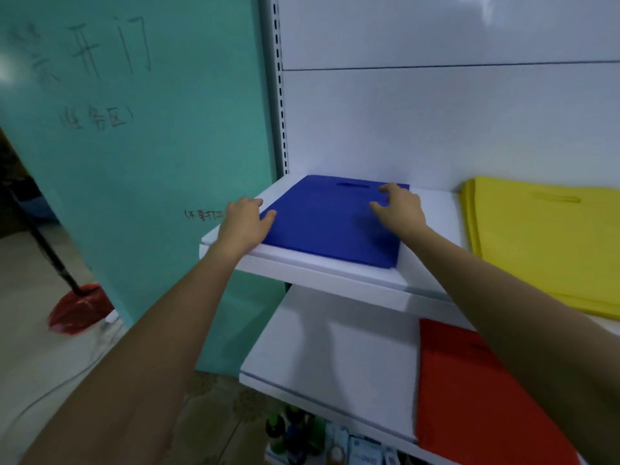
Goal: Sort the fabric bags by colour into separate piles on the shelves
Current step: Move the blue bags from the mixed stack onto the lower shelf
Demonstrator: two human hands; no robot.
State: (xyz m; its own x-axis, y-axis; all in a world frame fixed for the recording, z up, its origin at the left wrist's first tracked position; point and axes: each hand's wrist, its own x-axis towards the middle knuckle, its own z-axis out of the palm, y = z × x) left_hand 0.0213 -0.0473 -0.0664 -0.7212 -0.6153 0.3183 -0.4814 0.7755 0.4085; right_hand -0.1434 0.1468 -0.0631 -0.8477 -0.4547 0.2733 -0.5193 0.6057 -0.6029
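While both arms reach forward over the upper shelf [335,273], each hand lies on a blue fabric bag [328,226] that sits flat on the left part of that shelf, its cut-out handle slot towards the back wall.

The left hand [243,223] straddles the bag's left edge. Its fingers [250,203] rest loosely together on the white shelf just beyond the cloth. The thumb is spread apart from them and lies on the blue surface. Nothing is clamped between them.

The right hand [401,206] sits on top of the bag near its back right corner. Its fingers [389,189] are bent and spread apart, with the tips pressing down on the cloth just right of the handle slot. They do not close round anything.

To the right of the right fingers, on the same shelf and well apart from the blue bag, lies a pile of yellow fabric bags [536,239]. Below the right forearm, a red fabric bag [469,391] lies flat on the lower shelf [328,347]. Some bottles [295,431] stand under that shelf.

Left of the left fingers stands a teal board [151,162] with handwritten characters. Beyond it, on the floor, rests a red cleaning tool on a dark pole [79,308].
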